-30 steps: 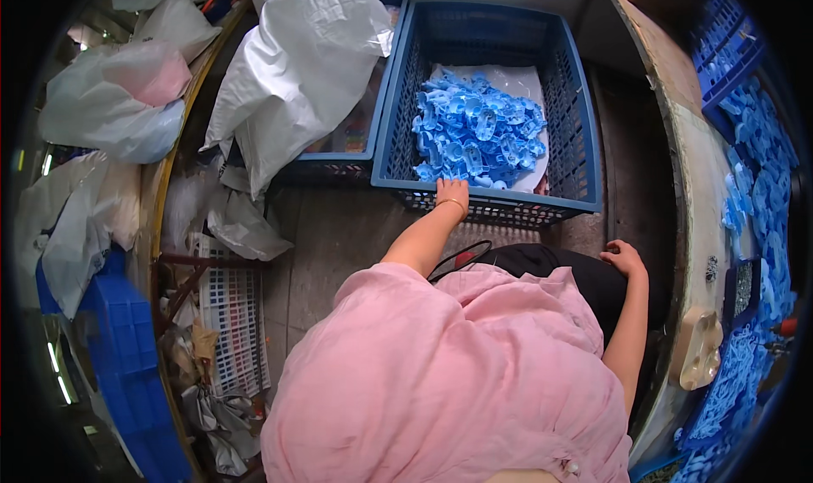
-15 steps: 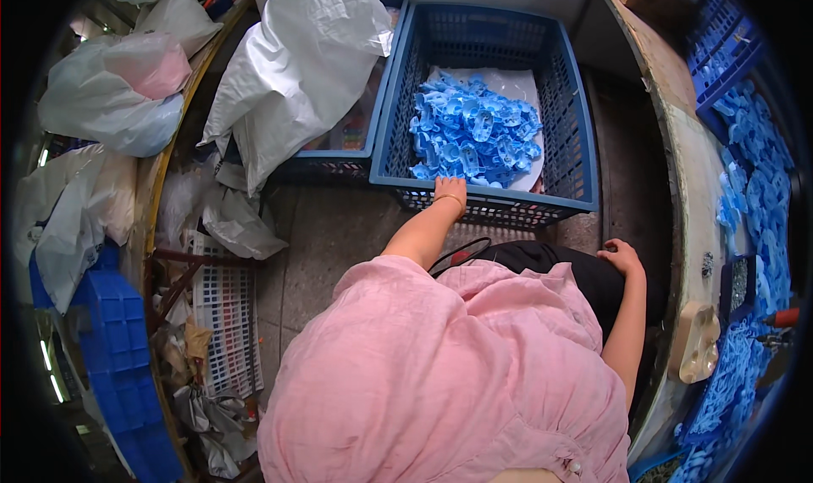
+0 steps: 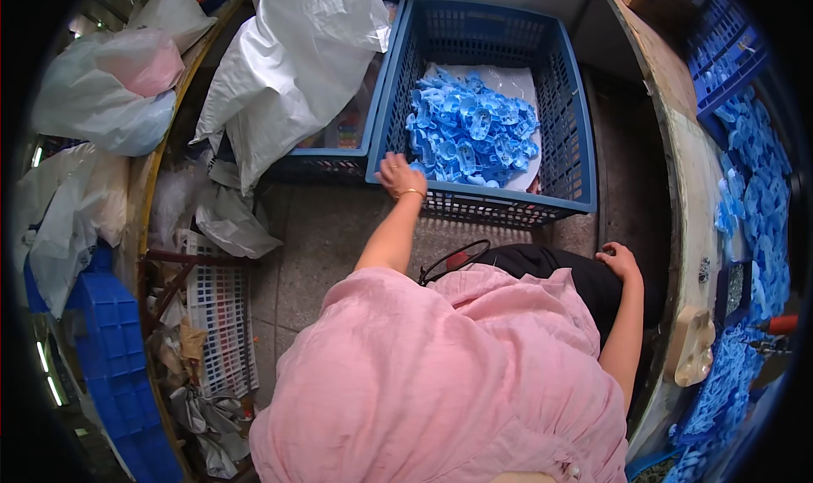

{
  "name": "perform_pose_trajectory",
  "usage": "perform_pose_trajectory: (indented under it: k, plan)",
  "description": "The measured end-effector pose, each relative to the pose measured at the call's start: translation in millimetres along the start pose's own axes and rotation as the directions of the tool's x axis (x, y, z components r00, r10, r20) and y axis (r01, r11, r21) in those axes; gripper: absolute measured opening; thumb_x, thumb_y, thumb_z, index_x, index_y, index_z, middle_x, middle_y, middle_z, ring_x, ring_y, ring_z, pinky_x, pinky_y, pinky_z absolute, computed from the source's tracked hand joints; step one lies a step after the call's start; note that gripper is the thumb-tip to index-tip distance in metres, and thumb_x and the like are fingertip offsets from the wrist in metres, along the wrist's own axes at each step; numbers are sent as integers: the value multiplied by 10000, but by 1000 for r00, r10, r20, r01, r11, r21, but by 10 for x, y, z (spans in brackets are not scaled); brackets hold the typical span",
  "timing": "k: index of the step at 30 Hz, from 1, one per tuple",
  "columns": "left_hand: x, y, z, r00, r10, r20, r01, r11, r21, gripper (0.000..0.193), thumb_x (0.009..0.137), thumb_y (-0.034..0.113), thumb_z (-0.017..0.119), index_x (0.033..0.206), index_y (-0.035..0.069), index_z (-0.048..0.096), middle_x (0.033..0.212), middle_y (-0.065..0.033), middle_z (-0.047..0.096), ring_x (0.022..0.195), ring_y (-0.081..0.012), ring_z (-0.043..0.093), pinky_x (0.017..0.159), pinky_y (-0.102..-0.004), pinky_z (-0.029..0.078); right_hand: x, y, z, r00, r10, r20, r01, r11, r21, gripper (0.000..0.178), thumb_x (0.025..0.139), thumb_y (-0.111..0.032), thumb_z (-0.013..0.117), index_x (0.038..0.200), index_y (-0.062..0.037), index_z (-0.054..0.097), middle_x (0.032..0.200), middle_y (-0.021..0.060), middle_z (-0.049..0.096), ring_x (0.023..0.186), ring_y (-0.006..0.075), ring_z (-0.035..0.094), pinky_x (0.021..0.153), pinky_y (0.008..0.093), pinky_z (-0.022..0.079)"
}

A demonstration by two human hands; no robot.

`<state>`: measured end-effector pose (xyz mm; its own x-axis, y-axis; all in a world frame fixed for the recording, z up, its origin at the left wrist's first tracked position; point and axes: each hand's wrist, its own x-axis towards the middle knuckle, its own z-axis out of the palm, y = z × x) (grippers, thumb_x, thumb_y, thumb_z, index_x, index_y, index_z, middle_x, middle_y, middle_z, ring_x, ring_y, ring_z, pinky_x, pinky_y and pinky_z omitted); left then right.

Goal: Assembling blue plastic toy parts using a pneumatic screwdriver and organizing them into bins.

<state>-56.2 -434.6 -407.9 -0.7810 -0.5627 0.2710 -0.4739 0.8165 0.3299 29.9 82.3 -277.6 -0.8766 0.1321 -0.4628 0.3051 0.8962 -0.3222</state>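
Note:
My left hand point(image 3: 400, 177) is over the near rim of a blue plastic crate point(image 3: 508, 197), close to its left corner. Its fingers look slightly apart and a little blurred, and nothing shows in them. Inside the crate lies a heap of light blue molded plastic parts point(image 3: 474, 127), on a whitish sheet point(image 3: 518, 85). My right hand point(image 3: 616, 260) rests at the edge of my black trouser leg point(image 3: 550, 267), fingers loosely bent and holding nothing that I can see.
A silvery white sack point(image 3: 296, 68) lies over a second blue crate point(image 3: 334, 152). On the right, a worn bench point(image 3: 686, 220) bears more blue parts point(image 3: 766, 195) and a beige block point(image 3: 693, 347). Plastic bags point(image 3: 110, 85) crowd a left shelf above a white grid crate point(image 3: 218, 313).
My left hand has shifted left along the crate's near rim toward its corner, and its fingers have lifted and loosened. My right hand stays on my leg.

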Motion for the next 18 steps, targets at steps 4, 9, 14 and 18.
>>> perform_pose_trajectory:
  k: [4,9,14,18]
  plan:
    - [478,-425,-33,918,-356,172,363,932,-9,506,771,223,676,1225,84,500,1342,-108,490,1258,-311,421,1039,-441,365,-17,-43,-5,1000,-15,-14,15,1000,-5,426,753,-302,741,1087,-44,679,1075,192,681,1013,333,648,915,379,496]
    - [747,-607,-50,812,-430,395,483,875,-41,484,847,269,670,1261,78,508,1305,-134,521,1222,-343,495,990,-451,440,-2,-47,20,999,-21,-27,21,1000,-9,415,753,-296,739,1079,-45,681,1063,195,683,1011,335,649,910,390,501]
    - [802,-613,-160,830,-389,400,417,909,20,380,861,230,679,1195,94,558,1253,-123,536,1137,-345,576,907,-459,499,-2,-58,31,1000,12,-21,-13,1000,-20,409,747,-292,741,1076,-56,685,1055,190,686,1009,335,651,909,389,501]
    - [754,-590,-192,839,-427,336,448,894,17,341,864,233,672,1143,75,555,1229,-137,552,1066,-388,605,889,-466,499,11,-100,16,999,19,-30,-19,1000,-23,405,744,-290,741,1073,-58,686,1038,187,689,998,333,653,903,391,502]
